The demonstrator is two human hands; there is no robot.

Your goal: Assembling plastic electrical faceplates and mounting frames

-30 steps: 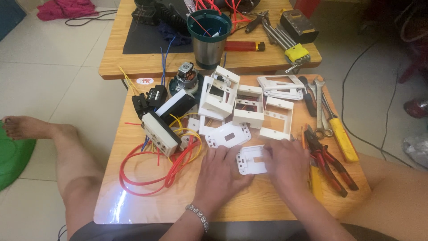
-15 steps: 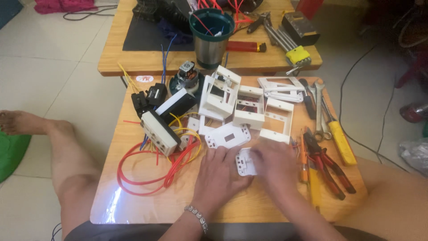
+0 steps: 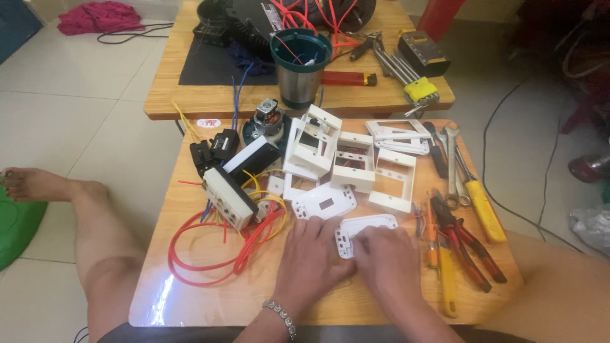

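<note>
Both hands are resting on the near part of a low wooden table point(image 3: 190, 298), working on a small white plastic plate point(image 3: 363, 228) that is lying flat between them. The left hand point(image 3: 312, 253) is lying palm down with its fingers close together, their tips pressing on the plate's left edge. The right hand point(image 3: 387, 257) is covering the plate's near right part; its fingers are curled over it, but whether they are pinching it I cannot tell.

Just beyond the plate another white cover plate point(image 3: 324, 205) is lying flat. Farther off, white wall boxes point(image 3: 352, 160) are standing in a loose cluster. To the left, a loop of red wire point(image 3: 210, 251) is sprawling beside a white socket block point(image 3: 229, 198). To the right, red-handled pliers point(image 3: 467, 241) and a yellow-handled screwdriver point(image 3: 486, 209) are lying near the right hand. On the far table a metal cup with a green rim point(image 3: 300, 70) is standing upright.
</note>
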